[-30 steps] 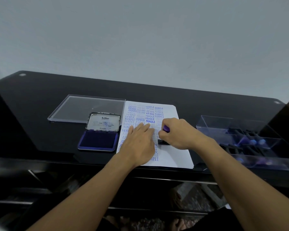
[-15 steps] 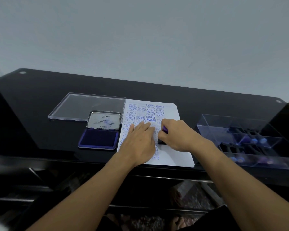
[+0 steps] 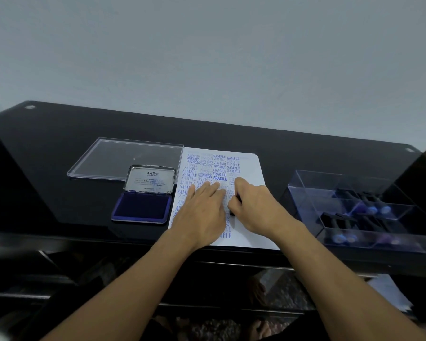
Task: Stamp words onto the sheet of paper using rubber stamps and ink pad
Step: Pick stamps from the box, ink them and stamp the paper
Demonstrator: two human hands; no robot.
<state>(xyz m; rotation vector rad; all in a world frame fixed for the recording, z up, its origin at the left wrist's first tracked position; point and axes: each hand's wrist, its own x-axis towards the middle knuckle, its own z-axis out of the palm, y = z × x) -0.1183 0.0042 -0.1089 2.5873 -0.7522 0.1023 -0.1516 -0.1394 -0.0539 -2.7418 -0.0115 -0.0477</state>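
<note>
Little moved since half a second before: the right hand [image 3: 255, 207] stayed down on the rubber stamp [image 3: 232, 212], but its fingers now covered the purple top that had shown earlier. Only a dark bit of the stamp's base was visible, pressed against the sheet of paper [image 3: 252, 172] near its middle. The right hand's fingers were curled tight round the stamp. The left hand [image 3: 202, 212] stayed flat on the sheet just left of the stamp, fingers straight and together, holding nothing, pinning the paper.

The sheet lay at the tabletop's [image 3: 47, 156] near edge, its left and upper parts crowded with blue prints: SAMPLE, AMENDED, AIR MAIL, FRAGILE, EXPRESS. The ink pad [image 3: 142, 209] sat just beside the sheet's left edge, open, with its blue pad exposed and its hinged lid [image 3: 150, 179] tilted back, marked Artline. Behind it lay a flat clear cover [image 3: 123, 156]. Well apart on the right stood a clear box [image 3: 330, 190] with compartments holding spare stamps [image 3: 370, 209], dark with purple ends. Count not readable, blurred.
</note>
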